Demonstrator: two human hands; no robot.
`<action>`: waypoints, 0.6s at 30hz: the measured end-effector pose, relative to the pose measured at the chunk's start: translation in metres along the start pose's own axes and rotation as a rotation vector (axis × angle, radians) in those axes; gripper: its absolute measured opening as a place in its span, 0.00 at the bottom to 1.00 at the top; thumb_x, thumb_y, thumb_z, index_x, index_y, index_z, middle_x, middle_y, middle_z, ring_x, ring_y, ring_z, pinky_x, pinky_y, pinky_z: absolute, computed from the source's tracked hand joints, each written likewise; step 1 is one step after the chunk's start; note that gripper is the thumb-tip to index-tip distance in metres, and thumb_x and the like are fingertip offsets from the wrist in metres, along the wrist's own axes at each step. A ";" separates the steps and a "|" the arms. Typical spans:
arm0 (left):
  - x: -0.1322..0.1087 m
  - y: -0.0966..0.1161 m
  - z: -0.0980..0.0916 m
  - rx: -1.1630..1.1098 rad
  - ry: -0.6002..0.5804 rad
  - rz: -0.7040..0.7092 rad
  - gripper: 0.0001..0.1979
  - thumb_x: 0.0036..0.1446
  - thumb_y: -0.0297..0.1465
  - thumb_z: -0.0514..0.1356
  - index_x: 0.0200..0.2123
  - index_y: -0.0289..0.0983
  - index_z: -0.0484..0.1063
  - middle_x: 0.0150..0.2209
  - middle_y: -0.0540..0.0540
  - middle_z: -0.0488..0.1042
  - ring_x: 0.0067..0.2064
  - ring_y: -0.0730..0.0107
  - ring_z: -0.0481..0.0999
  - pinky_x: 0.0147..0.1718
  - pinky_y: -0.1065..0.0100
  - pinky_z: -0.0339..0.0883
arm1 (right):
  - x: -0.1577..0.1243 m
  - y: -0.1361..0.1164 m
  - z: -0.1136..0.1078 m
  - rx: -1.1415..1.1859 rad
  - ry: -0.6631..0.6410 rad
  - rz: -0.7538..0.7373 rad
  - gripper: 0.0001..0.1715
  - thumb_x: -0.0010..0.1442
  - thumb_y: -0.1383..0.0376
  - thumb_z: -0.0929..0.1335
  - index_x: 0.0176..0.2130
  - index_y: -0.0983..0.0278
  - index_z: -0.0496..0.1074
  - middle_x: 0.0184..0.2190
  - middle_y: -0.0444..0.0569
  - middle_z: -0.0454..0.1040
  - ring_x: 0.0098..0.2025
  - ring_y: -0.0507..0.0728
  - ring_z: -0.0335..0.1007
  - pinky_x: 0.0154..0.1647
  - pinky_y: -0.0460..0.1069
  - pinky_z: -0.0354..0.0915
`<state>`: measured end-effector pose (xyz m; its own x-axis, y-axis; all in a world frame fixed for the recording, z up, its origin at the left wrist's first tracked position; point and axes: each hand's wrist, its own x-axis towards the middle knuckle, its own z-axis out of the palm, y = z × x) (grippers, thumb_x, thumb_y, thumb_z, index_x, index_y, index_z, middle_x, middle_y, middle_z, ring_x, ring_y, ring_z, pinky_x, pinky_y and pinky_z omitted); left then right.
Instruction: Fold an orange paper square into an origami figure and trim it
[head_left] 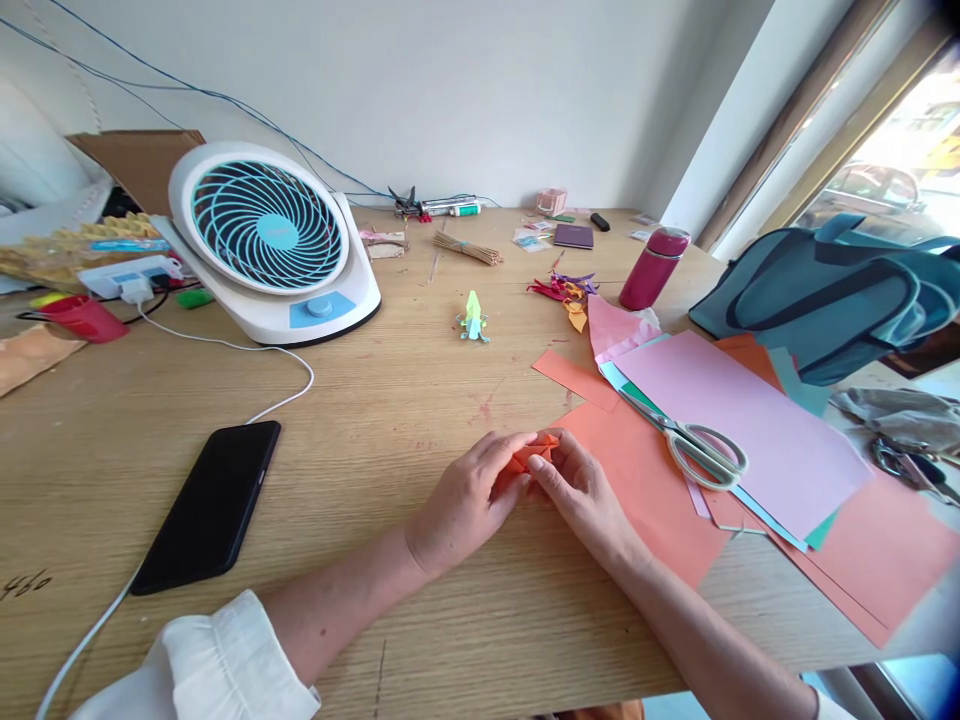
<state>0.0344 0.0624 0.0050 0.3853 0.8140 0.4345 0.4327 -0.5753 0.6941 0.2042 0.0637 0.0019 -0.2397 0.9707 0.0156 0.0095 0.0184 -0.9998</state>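
Between both hands, just above the table, is a small folded piece of orange paper (537,452). My left hand (474,492) pinches its left side, while the fingers and thumb of my right hand (589,492) close on its right side. Much of the paper is covered by my fingers. Beneath and beside my right hand lies a large orange sheet (660,510). A pair of scissors (701,452) with pale handles rests on a pink sheet (772,440) to the right. Farther back stands a small yellow-green folded paper figure (472,318).
A white fan (277,240) stands at the back left, and a black phone (210,505) on a white cable lies nearer. Toward the right are a magenta bottle (655,268), a teal bag (817,300) and colourful paper pieces (574,297). A bundle of sticks (468,248) lies behind.
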 end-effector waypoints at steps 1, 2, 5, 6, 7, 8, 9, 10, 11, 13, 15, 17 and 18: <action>0.000 0.000 0.000 0.005 -0.003 0.038 0.19 0.66 0.24 0.54 0.59 0.40 0.64 0.53 0.42 0.75 0.52 0.64 0.76 0.52 0.62 0.72 | 0.000 0.001 0.000 0.002 0.001 0.002 0.21 0.62 0.47 0.68 0.42 0.61 0.69 0.33 0.45 0.72 0.31 0.53 0.69 0.30 0.47 0.66; -0.001 0.001 0.000 0.010 -0.003 0.059 0.20 0.66 0.23 0.53 0.60 0.40 0.64 0.52 0.42 0.75 0.52 0.64 0.76 0.52 0.62 0.72 | 0.000 0.002 0.000 0.006 -0.003 0.002 0.20 0.62 0.47 0.69 0.42 0.61 0.70 0.33 0.45 0.72 0.31 0.53 0.69 0.30 0.47 0.66; -0.002 0.002 0.001 0.042 -0.010 0.066 0.23 0.65 0.22 0.52 0.62 0.39 0.62 0.51 0.41 0.74 0.50 0.65 0.76 0.51 0.62 0.74 | 0.001 0.004 -0.002 0.019 -0.034 -0.008 0.18 0.63 0.50 0.69 0.41 0.61 0.71 0.34 0.46 0.73 0.34 0.53 0.69 0.34 0.47 0.66; -0.003 0.002 0.001 0.053 -0.016 0.064 0.23 0.65 0.22 0.52 0.63 0.40 0.61 0.51 0.40 0.74 0.51 0.64 0.76 0.51 0.61 0.74 | 0.000 0.005 -0.002 0.029 -0.044 -0.010 0.17 0.63 0.50 0.68 0.41 0.61 0.72 0.35 0.46 0.74 0.35 0.54 0.70 0.36 0.47 0.66; -0.003 0.003 0.001 0.062 -0.022 0.062 0.24 0.65 0.22 0.52 0.63 0.40 0.60 0.52 0.40 0.73 0.52 0.63 0.76 0.51 0.61 0.74 | 0.000 0.005 -0.003 0.044 -0.052 -0.008 0.17 0.63 0.50 0.68 0.41 0.61 0.72 0.36 0.47 0.74 0.37 0.55 0.70 0.37 0.48 0.67; -0.003 0.003 0.001 0.068 -0.027 0.060 0.25 0.65 0.22 0.52 0.64 0.40 0.59 0.53 0.40 0.73 0.52 0.63 0.76 0.52 0.61 0.74 | 0.000 0.005 -0.003 0.061 -0.061 -0.004 0.17 0.63 0.50 0.68 0.41 0.61 0.71 0.36 0.47 0.75 0.38 0.55 0.71 0.39 0.49 0.67; -0.003 0.003 0.001 0.072 -0.030 0.056 0.25 0.65 0.23 0.52 0.64 0.40 0.59 0.53 0.40 0.73 0.52 0.63 0.76 0.52 0.61 0.74 | 0.000 0.004 -0.003 0.078 -0.070 0.000 0.17 0.63 0.50 0.69 0.41 0.61 0.71 0.36 0.47 0.75 0.39 0.56 0.71 0.41 0.49 0.68; -0.003 0.003 0.000 0.074 -0.029 0.053 0.25 0.65 0.23 0.53 0.64 0.41 0.59 0.53 0.40 0.73 0.52 0.63 0.76 0.52 0.61 0.74 | 0.000 0.003 -0.003 0.087 -0.076 0.000 0.17 0.63 0.50 0.69 0.41 0.61 0.71 0.36 0.47 0.75 0.39 0.56 0.71 0.42 0.50 0.68; -0.003 0.003 0.000 0.076 -0.022 0.052 0.25 0.65 0.23 0.53 0.64 0.40 0.59 0.53 0.40 0.73 0.53 0.63 0.76 0.52 0.61 0.74 | -0.001 0.002 -0.004 0.085 -0.078 -0.005 0.17 0.63 0.50 0.69 0.41 0.61 0.71 0.36 0.47 0.75 0.39 0.56 0.71 0.42 0.50 0.68; -0.002 0.003 0.000 0.081 0.007 0.056 0.24 0.65 0.23 0.53 0.63 0.40 0.60 0.53 0.40 0.73 0.53 0.62 0.75 0.53 0.60 0.73 | -0.001 0.000 -0.004 0.058 -0.070 -0.019 0.17 0.62 0.50 0.69 0.40 0.61 0.70 0.35 0.46 0.74 0.39 0.56 0.70 0.42 0.50 0.67; -0.001 0.001 -0.001 0.082 0.033 0.057 0.24 0.65 0.24 0.53 0.63 0.40 0.61 0.54 0.40 0.73 0.54 0.62 0.75 0.55 0.58 0.72 | 0.000 -0.002 -0.005 0.045 -0.064 -0.030 0.17 0.62 0.50 0.69 0.39 0.61 0.70 0.35 0.46 0.73 0.38 0.55 0.69 0.42 0.49 0.67; 0.000 0.000 -0.001 0.063 0.051 0.033 0.24 0.65 0.23 0.53 0.63 0.40 0.61 0.55 0.40 0.73 0.56 0.61 0.73 0.55 0.58 0.71 | 0.000 -0.003 -0.006 0.071 -0.065 -0.046 0.16 0.61 0.51 0.70 0.40 0.60 0.71 0.36 0.46 0.73 0.38 0.55 0.69 0.42 0.49 0.67; 0.001 -0.001 -0.001 0.039 0.059 0.003 0.24 0.64 0.24 0.53 0.63 0.40 0.62 0.56 0.40 0.72 0.57 0.60 0.72 0.54 0.58 0.72 | 0.001 -0.003 -0.006 0.089 -0.062 -0.056 0.16 0.61 0.51 0.70 0.41 0.60 0.71 0.37 0.46 0.73 0.38 0.55 0.69 0.42 0.49 0.68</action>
<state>0.0333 0.0636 0.0055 0.3386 0.8148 0.4706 0.4637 -0.5796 0.6701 0.2100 0.0658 0.0048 -0.2974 0.9519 0.0735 -0.0912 0.0483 -0.9947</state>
